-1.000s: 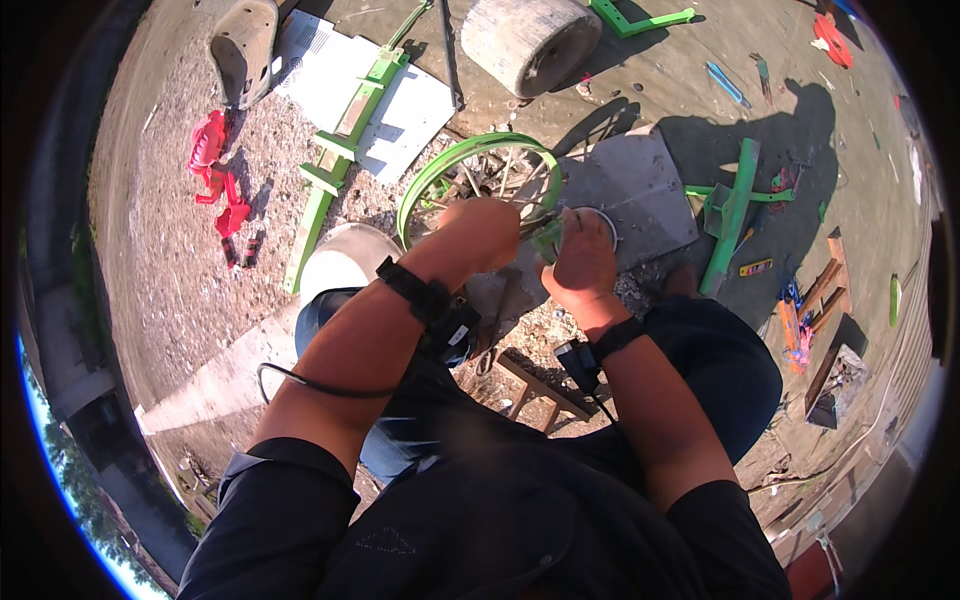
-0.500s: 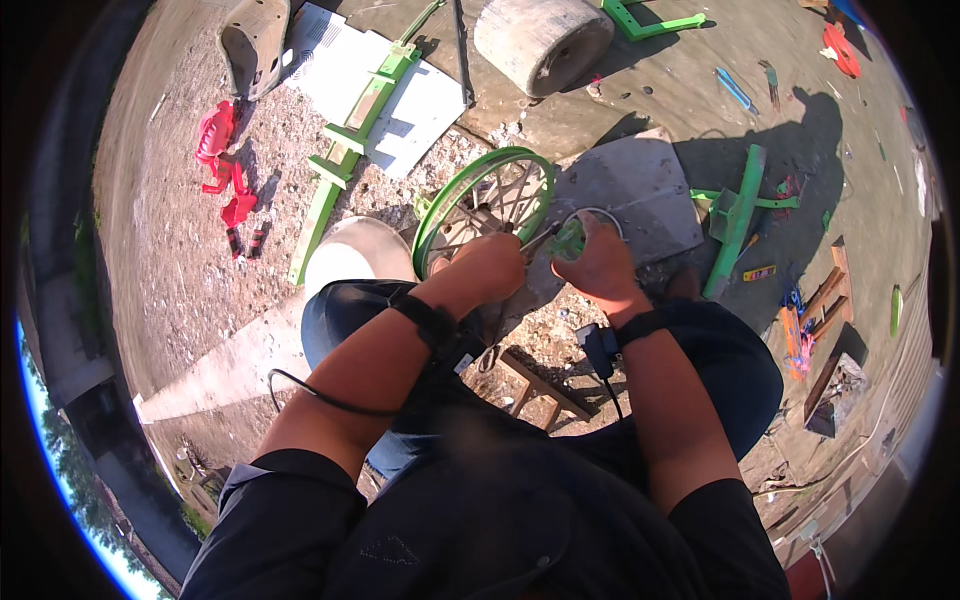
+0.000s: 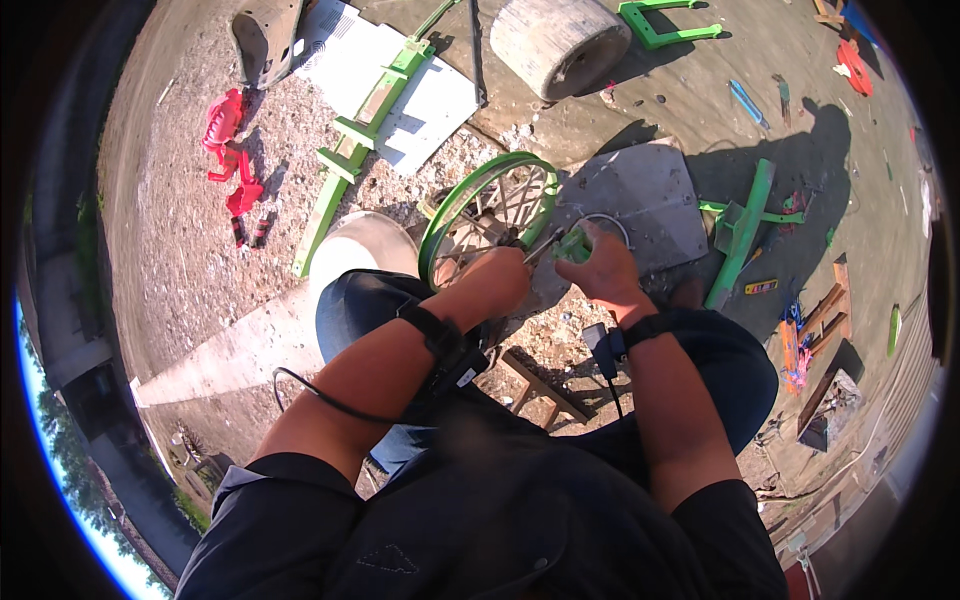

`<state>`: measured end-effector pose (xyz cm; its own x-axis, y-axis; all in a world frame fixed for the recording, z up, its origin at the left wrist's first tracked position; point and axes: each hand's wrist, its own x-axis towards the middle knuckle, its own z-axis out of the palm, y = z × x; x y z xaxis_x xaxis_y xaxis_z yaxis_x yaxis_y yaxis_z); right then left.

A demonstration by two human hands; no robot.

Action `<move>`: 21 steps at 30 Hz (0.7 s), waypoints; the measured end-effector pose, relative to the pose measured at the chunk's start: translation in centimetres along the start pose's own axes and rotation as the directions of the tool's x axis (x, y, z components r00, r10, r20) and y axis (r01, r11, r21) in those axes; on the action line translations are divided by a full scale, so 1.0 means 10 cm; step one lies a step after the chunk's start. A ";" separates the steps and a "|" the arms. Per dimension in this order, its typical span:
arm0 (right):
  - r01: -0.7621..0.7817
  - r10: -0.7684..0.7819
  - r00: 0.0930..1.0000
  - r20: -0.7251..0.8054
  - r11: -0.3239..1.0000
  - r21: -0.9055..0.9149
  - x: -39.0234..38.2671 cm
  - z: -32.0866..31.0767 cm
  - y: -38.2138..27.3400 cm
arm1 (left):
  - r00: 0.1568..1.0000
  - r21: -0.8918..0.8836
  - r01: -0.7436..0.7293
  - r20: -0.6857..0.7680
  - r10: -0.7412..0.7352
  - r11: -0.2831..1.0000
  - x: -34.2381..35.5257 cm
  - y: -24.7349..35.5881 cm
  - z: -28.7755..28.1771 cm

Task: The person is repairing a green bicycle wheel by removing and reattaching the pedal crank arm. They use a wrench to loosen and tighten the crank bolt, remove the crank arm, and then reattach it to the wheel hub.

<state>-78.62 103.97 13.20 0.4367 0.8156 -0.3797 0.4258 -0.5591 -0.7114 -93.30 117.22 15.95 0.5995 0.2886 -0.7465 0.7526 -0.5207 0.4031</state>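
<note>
A spoked wheel with a green rim (image 3: 432, 245) stands tilted in front of me. Beside its lower right edge my left hand (image 3: 498, 280) is closed, knuckles up, on a thin rod-like piece that sticks out toward the right. What else its fingers cover is hidden. My right hand (image 3: 608, 268) is curled around a small green object (image 3: 573, 246), close to the rod's far end; its exact kind cannot be made out. Behind that hand shows the pale curved edge of a round item (image 3: 626, 232), lying over a grey flat sheet (image 3: 660, 195).
A long green metal frame (image 3: 345, 160) lies left of the wheel, on white sheets (image 3: 425, 120). Farther off is a concrete cylinder (image 3: 555, 45). Red parts (image 3: 225, 120) lie far left. A green bracket (image 3: 740, 235) and a wooden frame (image 3: 825, 305) lie to the right.
The view has shifted slightly, so the ground items sit a little differently. Both hands keep nearly the same place by the wheel, and the right still grips the green object.
</note>
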 end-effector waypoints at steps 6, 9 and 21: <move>-0.021 0.018 0.998 0.059 0.998 0.057 0.10 -0.02 0.10 | 0.992 -0.065 -0.024 -0.124 0.016 0.998 0.03 -0.07 0.14; -0.080 0.075 0.996 0.051 0.991 0.109 0.15 0.03 0.26 | 0.992 -0.086 0.011 -0.123 -0.022 0.996 0.07 -0.04 0.13; -0.112 0.098 0.990 0.100 0.984 0.136 0.22 -0.02 0.39 | 0.994 -0.044 0.034 -0.098 -0.038 0.998 0.13 0.02 0.20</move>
<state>-75.80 103.58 9.69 0.3949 0.7673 -0.5052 0.2623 -0.6212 -0.7385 -92.94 115.88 13.99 0.5942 0.3860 -0.7056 0.7837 -0.4751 0.4001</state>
